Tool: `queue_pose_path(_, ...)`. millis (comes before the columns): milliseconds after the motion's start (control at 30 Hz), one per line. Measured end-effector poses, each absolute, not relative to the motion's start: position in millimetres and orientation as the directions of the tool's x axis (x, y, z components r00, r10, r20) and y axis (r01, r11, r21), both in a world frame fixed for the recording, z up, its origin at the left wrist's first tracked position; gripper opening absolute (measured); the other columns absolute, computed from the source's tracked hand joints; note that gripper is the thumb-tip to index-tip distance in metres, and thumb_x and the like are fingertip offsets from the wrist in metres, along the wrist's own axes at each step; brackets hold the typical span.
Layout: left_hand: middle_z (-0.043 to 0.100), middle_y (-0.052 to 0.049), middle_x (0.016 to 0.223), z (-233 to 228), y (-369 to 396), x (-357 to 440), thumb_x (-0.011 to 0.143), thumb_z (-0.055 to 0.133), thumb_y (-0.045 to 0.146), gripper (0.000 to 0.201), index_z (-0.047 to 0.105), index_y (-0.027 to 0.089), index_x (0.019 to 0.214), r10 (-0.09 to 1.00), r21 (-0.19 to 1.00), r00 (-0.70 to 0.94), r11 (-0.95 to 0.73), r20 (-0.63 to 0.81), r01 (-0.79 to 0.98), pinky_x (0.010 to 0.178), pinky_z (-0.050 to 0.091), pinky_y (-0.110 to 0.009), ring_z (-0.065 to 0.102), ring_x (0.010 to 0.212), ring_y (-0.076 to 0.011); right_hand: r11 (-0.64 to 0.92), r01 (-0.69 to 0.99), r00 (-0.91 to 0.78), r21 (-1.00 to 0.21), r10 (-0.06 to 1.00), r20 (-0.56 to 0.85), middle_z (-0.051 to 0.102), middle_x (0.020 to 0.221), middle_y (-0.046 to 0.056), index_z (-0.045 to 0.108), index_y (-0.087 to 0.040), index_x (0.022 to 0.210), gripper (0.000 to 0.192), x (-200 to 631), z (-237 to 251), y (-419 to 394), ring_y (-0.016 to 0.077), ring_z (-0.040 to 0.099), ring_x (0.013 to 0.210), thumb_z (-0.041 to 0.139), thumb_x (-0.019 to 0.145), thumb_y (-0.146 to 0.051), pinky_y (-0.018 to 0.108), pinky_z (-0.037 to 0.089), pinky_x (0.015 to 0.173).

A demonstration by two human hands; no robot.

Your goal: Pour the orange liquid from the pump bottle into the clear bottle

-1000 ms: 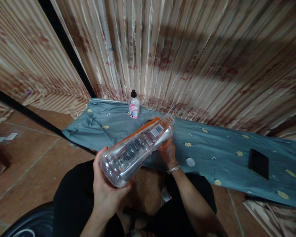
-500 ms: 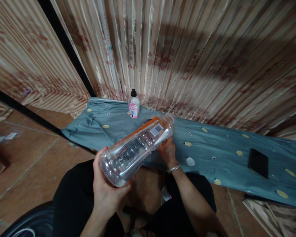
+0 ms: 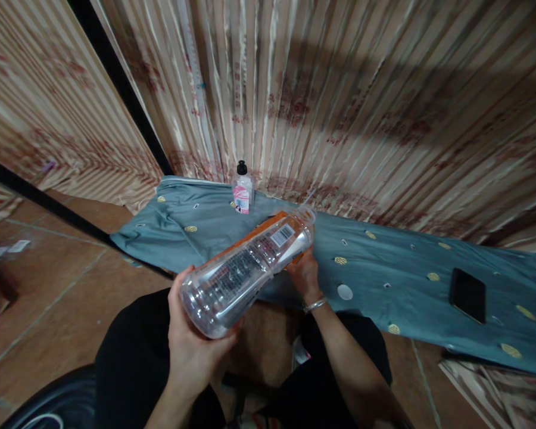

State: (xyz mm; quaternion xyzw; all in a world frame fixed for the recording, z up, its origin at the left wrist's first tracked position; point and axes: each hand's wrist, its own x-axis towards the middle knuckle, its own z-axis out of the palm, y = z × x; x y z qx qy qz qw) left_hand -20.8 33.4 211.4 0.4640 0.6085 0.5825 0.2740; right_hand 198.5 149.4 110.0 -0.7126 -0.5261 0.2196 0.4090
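Observation:
A large clear plastic bottle (image 3: 232, 280) with an orange label and a barcode lies tilted across my lap, its neck pointing up and to the right. My left hand (image 3: 192, 342) is wrapped round its base. Near the neck end, my right hand (image 3: 304, 273) grips the bottle from the right and below, most of its fingers hidden behind it. A thin pale strip (image 3: 309, 195) sticks out at the mouth; I cannot make out what it is. To the right of my right hand, a white round cap (image 3: 345, 292) lies on the teal cloth (image 3: 366, 268).
A small clear bottle (image 3: 242, 193) with a pink label and black top stands at the back of the cloth. A black phone (image 3: 468, 295) lies at the right. Pleated curtain (image 3: 339, 89) hangs behind, with dark poles (image 3: 125, 89) at the left.

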Motion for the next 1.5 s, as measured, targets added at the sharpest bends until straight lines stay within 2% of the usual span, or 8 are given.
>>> queue_pose_path(167, 0.068, -0.010, 0.130, 208.1, 34.8, -25.0, 0.055, 0.096, 0.031, 0.100, 0.053, 0.022, 0.145, 0.894, 0.949, -0.379, -0.134, 0.241, 0.286, 0.093, 0.063, -0.039, 0.074, 0.110, -0.0299, -0.076, 0.589, 0.337, -0.805, 0.928, 0.159, 0.076, 0.129, 0.022, 0.045, -0.012, 0.149, 0.078, 198.5, 110.4, 149.3, 0.0356, 0.077, 0.117, 0.076, 0.081, -0.036, 0.050, 0.064, 0.098)
queue_pose_path(300, 0.068, -0.009, 0.131, 210.1, 33.7, -21.6, 0.058, 0.095, 0.032, 0.096, 0.054, 0.023, 0.144, 0.880, 0.956, -0.420, -0.112, 0.221, 0.270, 0.094, 0.062, -0.037, 0.074, 0.109, -0.0275, -0.094, 0.589, 0.345, -0.803, 0.927, 0.144, 0.079, 0.122, 0.020, 0.045, -0.013, 0.148, 0.078, 198.7, 108.0, 149.2, 0.0353, 0.078, 0.112, 0.077, 0.081, -0.037, 0.048, 0.065, 0.095)
queue_pose_path(567, 0.065, -0.010, 0.136, 207.9, 33.7, -19.3, 0.055, 0.096, 0.033, 0.098, 0.056, 0.022, 0.143, 0.875, 0.970, -0.442, -0.112, 0.199, 0.214, 0.099, 0.060, -0.038, 0.071, 0.117, -0.0290, -0.101, 0.607, 0.353, -0.788, 0.923, 0.153, 0.078, 0.125, 0.020, 0.041, -0.014, 0.155, 0.084, 198.9, 102.5, 150.6, 0.0347, 0.078, 0.113, 0.077, 0.083, -0.040, 0.048, 0.065, 0.095)
queue_pose_path(700, 0.066, -0.010, 0.135, 206.2, 33.9, -19.1, 0.056, 0.095, 0.031, 0.098, 0.055, 0.022, 0.144, 0.877, 0.975, -0.440, -0.121, 0.193, 0.186, 0.095, 0.061, -0.035, 0.072, 0.115, -0.0275, -0.109, 0.602, 0.346, -0.791, 0.928, 0.135, 0.079, 0.125, 0.019, 0.041, -0.014, 0.156, 0.086, 199.9, 101.0, 151.2, 0.0354, 0.078, 0.113, 0.078, 0.082, -0.039, 0.049, 0.065, 0.096)
queue_pose_path(833, 0.067, -0.010, 0.134, 204.1, 33.7, -18.8, 0.056, 0.095, 0.031, 0.098, 0.055, 0.022, 0.145, 0.877, 0.976, -0.442, -0.113, 0.187, 0.189, 0.098, 0.061, -0.038, 0.073, 0.115, -0.0282, -0.105, 0.607, 0.348, -0.788, 0.926, 0.145, 0.079, 0.124, 0.020, 0.042, -0.013, 0.155, 0.086, 200.8, 98.9, 151.8, 0.0372, 0.079, 0.112, 0.078, 0.082, -0.039, 0.051, 0.066, 0.095)
queue_pose_path(1133, 0.066, -0.010, 0.134, 199.6, 34.0, -20.7, 0.056, 0.095, 0.030, 0.098, 0.055, 0.022, 0.145, 0.886, 0.972, -0.418, -0.127, 0.202, 0.199, 0.100, 0.061, -0.039, 0.072, 0.117, -0.0292, -0.083, 0.615, 0.348, -0.784, 0.921, 0.176, 0.080, 0.119, 0.018, 0.042, -0.012, 0.154, 0.088, 201.5, 98.8, 152.0, 0.0341, 0.080, 0.108, 0.081, 0.081, -0.042, 0.041, 0.066, 0.089)
queue_pose_path(1500, 0.064, -0.010, 0.137, 200.3, 33.8, -22.3, 0.058, 0.094, 0.034, 0.095, 0.056, 0.022, 0.145, 0.878, 0.957, -0.422, -0.119, 0.226, 0.264, 0.101, 0.060, -0.040, 0.071, 0.120, -0.0295, -0.058, 0.626, 0.344, -0.778, 0.916, 0.208, 0.077, 0.126, 0.022, 0.045, -0.013, 0.150, 0.082, 201.1, 96.6, 151.8, 0.0358, 0.078, 0.115, 0.078, 0.081, -0.043, 0.046, 0.065, 0.095)
